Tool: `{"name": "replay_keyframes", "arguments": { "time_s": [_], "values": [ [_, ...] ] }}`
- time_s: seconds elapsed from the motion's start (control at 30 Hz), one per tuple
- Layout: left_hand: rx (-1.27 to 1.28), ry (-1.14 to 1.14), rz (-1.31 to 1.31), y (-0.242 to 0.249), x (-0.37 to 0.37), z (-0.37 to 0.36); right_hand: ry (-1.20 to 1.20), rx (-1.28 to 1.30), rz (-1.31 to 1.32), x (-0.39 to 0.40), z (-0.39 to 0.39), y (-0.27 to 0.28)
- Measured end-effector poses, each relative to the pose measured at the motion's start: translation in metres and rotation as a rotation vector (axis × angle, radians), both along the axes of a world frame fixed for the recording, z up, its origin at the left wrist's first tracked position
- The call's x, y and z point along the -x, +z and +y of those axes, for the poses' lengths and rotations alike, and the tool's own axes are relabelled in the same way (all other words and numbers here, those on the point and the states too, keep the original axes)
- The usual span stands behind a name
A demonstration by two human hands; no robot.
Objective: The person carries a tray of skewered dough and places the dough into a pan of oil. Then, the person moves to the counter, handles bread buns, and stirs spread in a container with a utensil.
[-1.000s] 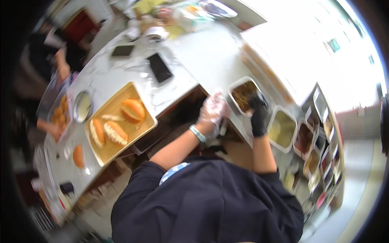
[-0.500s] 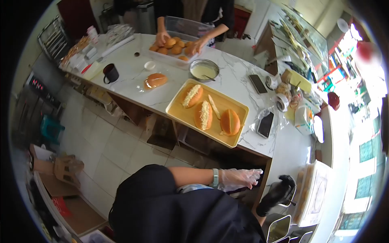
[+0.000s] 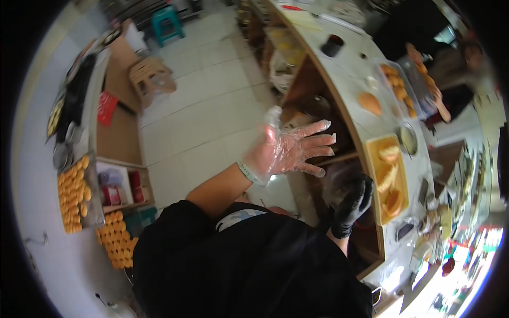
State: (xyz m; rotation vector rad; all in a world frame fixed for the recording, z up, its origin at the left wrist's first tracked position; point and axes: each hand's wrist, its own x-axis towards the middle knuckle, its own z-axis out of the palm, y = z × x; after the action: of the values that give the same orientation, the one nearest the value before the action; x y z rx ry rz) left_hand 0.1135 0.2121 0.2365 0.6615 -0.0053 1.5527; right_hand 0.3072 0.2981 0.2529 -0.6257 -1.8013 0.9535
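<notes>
My left hand, in a clear plastic glove, is raised over the floor with its fingers spread and nothing in it. My right hand, in a black glove, is beside the tray's near edge with its fingers curled. A blurred dark patch lies by those fingers, and I cannot make out what they hold. Split buns lie in the yellow tray on the counter; two carry a pale shredded topping. A single bun rests farther along, near a metal bowl of pale cream.
Across the marble counter, a co-worker's hand is at a clear box of round buns. A dark mug and a phone stand on it. Trays of small golden pieces are at left; a teal stool stands behind.
My view has swung left and down. My left hand has risen from beside the counter and spread its fingers. My right hand has moved from the metal containers to the tray's near side.
</notes>
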Motion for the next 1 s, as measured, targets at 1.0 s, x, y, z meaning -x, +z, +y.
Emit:
{"name": "replay_keyframes", "arguments": {
  "time_s": [1.0],
  "values": [
    [0.948,0.313,0.633,-0.069,0.164,-0.174,0.77,0.204,-0.403,0.327,-0.069,-0.052]
  ]
}}
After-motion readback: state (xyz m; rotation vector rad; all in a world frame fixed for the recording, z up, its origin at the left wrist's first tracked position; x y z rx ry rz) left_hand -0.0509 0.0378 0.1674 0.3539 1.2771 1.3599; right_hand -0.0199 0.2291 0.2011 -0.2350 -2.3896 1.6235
